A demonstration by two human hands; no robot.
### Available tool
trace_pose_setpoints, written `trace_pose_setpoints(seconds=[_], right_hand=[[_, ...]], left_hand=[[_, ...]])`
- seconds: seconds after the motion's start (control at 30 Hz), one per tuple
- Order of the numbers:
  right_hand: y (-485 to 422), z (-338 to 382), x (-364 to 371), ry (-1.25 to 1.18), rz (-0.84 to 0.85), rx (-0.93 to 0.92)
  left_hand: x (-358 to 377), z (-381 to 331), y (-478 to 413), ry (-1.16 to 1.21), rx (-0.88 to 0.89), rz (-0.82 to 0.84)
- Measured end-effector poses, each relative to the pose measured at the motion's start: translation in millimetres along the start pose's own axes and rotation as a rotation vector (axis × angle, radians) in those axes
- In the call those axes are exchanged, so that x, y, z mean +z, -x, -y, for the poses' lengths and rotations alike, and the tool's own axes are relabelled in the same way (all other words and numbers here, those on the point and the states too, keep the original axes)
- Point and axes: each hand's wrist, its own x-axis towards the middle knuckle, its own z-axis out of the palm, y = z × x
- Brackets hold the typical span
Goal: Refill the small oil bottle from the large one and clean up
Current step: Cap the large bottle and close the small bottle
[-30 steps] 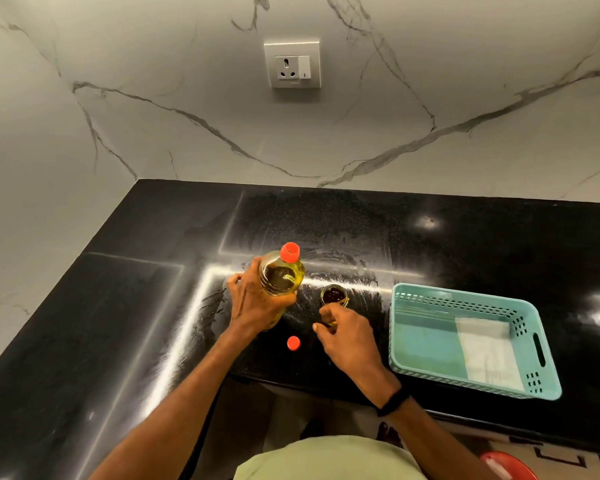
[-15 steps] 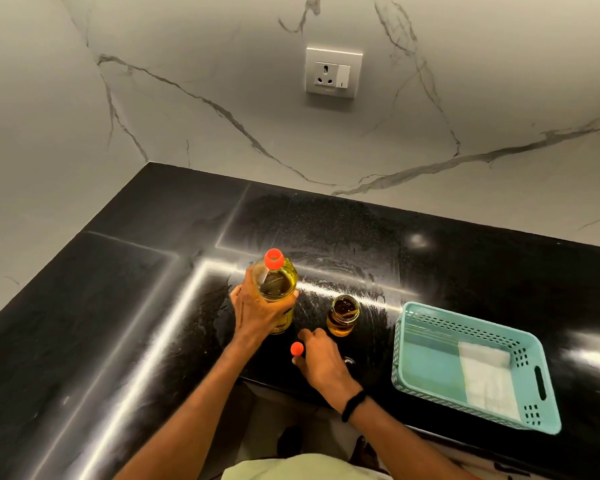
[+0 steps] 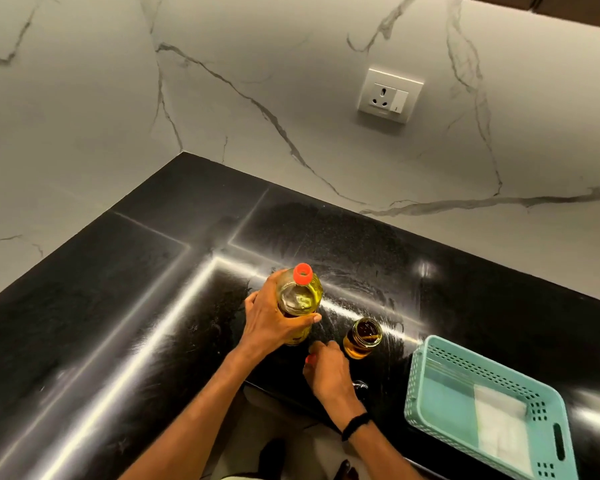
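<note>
Overhead, a white marble wall with grey veins meets a glossy black desk at a corner, and a white socket sits on the wall. At the right of the desk lies a teal basket with a white folded cloth inside.

Both bare forearms reach up from the lower edge. The left hand wraps round the shoulder of the large bottle from the left, thumb across the near side, fingers curled behind. That bottle stands on the desk, holds yellow oil and has an orange top.

Just right of it, apart from it, stands the small bottle, open-mouthed, with amber oil low inside.

The right hand, a black band at its wrist, rests knuckles-up near the desk's front edge, between the two bottles. Its fingertips are curled down, pinching a small orange cap, of which only a sliver shows.
</note>
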Motion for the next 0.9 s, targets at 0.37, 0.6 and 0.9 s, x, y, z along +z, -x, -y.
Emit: trace_pose_setpoints(seconds=[0.37, 0.6, 0.9], right_hand=[[20.5, 82.8, -175.9, -0.132, -0.312, -0.279], [-11.2, 111.4, -185.3, 0.119, -0.098, -0.438], [-17.1, 125.8, -191.1, 0.257, 0.030, -0.425]], left_hand=[[-1.0, -0.8, 2.1, 0.000, -0.030, -0.029], [-3.0, -3.0, 2.4, -0.003, -0.035, -0.020], [-4.2, 0.9, 2.5, -0.008, -0.056, -0.002]])
